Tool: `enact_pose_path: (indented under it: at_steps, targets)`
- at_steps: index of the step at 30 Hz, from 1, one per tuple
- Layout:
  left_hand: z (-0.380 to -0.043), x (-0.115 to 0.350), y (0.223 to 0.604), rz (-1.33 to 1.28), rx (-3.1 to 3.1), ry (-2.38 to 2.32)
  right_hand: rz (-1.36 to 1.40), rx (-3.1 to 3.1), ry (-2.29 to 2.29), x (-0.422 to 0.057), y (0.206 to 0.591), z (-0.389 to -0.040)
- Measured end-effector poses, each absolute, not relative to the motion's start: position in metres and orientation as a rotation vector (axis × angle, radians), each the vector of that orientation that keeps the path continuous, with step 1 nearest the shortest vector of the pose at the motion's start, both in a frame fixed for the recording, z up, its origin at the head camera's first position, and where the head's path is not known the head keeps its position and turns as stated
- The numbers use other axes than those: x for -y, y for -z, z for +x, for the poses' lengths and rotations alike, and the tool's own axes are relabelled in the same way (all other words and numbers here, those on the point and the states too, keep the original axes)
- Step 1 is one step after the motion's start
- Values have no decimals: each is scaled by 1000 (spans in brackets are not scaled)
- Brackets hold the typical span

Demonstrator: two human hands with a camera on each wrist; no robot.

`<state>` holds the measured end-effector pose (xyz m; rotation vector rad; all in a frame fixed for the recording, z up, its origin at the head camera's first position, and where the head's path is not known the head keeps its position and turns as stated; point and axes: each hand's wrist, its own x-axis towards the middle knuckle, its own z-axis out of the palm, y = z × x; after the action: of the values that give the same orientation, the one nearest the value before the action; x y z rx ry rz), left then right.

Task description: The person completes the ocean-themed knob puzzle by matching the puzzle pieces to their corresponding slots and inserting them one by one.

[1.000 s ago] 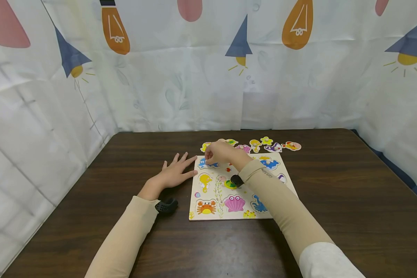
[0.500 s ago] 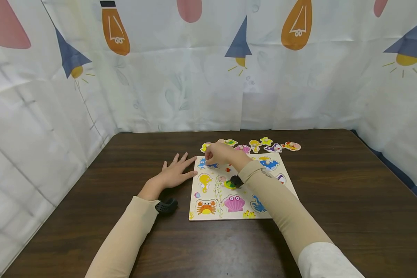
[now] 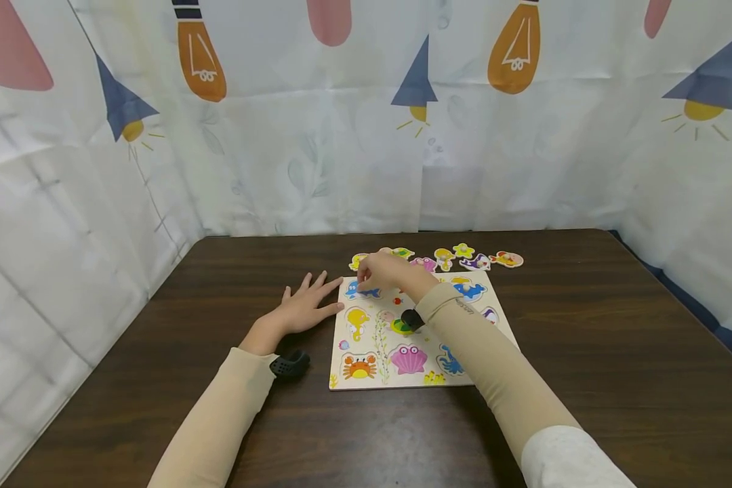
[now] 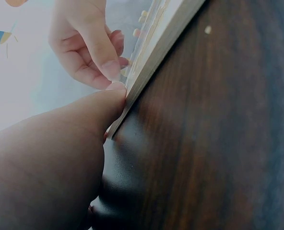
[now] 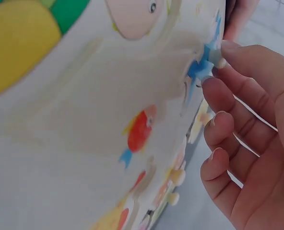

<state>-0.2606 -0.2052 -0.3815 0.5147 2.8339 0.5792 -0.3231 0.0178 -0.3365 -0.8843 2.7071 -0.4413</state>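
Note:
A wooden peg puzzle board [image 3: 360, 344] with printed sea animals lies on the table. At its far left corner my right hand [image 3: 389, 270] pinches the knob of a blue sea-animal puzzle piece [image 5: 198, 71] between thumb and index finger. That piece lies in or over its slot; whether it is fully seated I cannot tell. My left hand [image 3: 301, 310] is spread with straight fingers on the table, its index fingertip and thumb [image 4: 114, 98] touching the board's left edge. A whale piece [image 3: 471, 291] with a knob sits at the board's far right. The right forearm hides part of the board.
Beyond the board's far edge lie several loose knobbed pieces, among them a red-orange fish [image 3: 507, 259], a yellow star [image 3: 463, 251], a pink shell [image 3: 425, 263] and a purple-and-white piece [image 3: 477, 262]. A printed curtain [image 3: 354, 169] hangs behind the dark table [image 3: 268, 420].
The head view has tilted slightly. Both hands keep their places, the right on the blue piece's knob and the left against the board.

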Motion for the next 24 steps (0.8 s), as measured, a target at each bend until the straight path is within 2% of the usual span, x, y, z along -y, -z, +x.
enact_pose_path:
  at_steps: [7,24]
  targets:
    - [-260,205,382,518,-2831,-583,-906,-2751,526,-35,331,-327]
    - [-260,208,384,525,-2841,-586,-736,-2795,774,-102,325,-332]
